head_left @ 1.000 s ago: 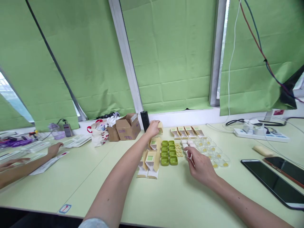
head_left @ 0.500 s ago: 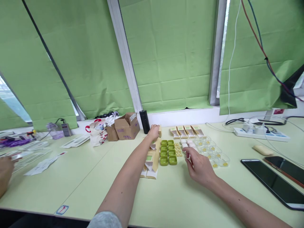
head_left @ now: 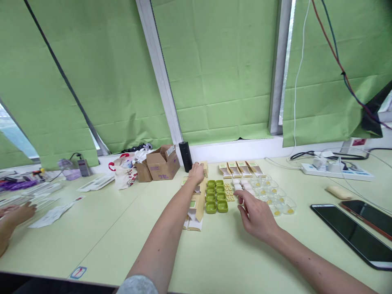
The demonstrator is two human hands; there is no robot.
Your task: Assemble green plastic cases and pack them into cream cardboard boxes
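Drawing slightly nearer since half a second ago, the left hand is now bending over the far end of the left-side cartons, while a co-worker's hand is showing farther in at the left edge. Its fingers are resting by the farthest carton; whether they are gripping it, I cannot tell. These folded kraft cartons are standing open on the pale green surface, showing tan outsides, white insides and square green labels; the forearm is hiding too many to count. One printed cardboard box is sitting farther back, and two phones are lying at the right. Four more open cartons are standing in a row near the wall. Eight olive-green square containers are forming two columns of four beside the left-side cartons. The right hand is hanging half open, thumb apart from forefinger, near the partly hidden white blocks. Clear plastic shells with yellow spots are spreading beyond it. Tiny yellow pieces are lying between containers and blocks, too small to count.
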